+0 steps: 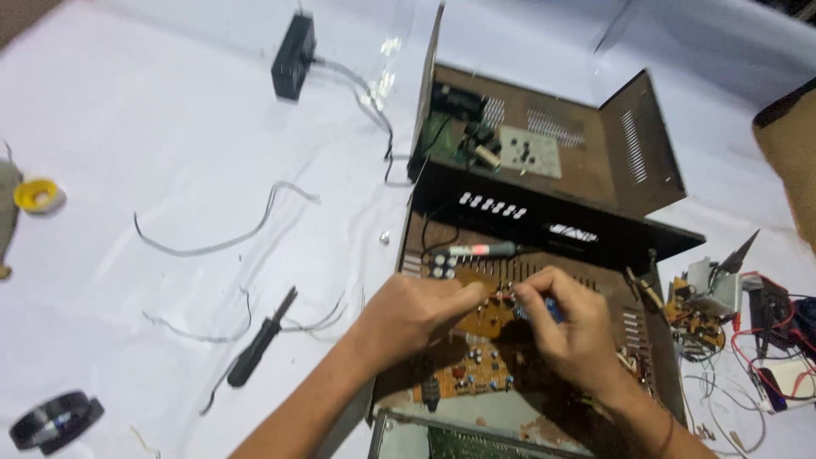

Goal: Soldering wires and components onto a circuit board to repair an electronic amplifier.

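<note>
1. A small blue part (548, 308) is pinched by the right hand (571, 327) over the orange circuit board (476, 361).
2. The board, sat inside the opened brown chassis (595, 161), is pressed by the left hand (416, 310), fingers curled.
3. A black screwdriver (259, 340) is left nearby on the white cloth (153, 119).

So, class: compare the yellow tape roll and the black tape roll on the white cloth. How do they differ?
The yellow tape roll is bright yellow; the black tape roll is dark and glossy. The yellow one looks smaller and lies farther up the left edge; the black one looks larger and lies near the bottom left corner. Both are ring-shaped and rest on the white cloth, away from both hands.
</note>
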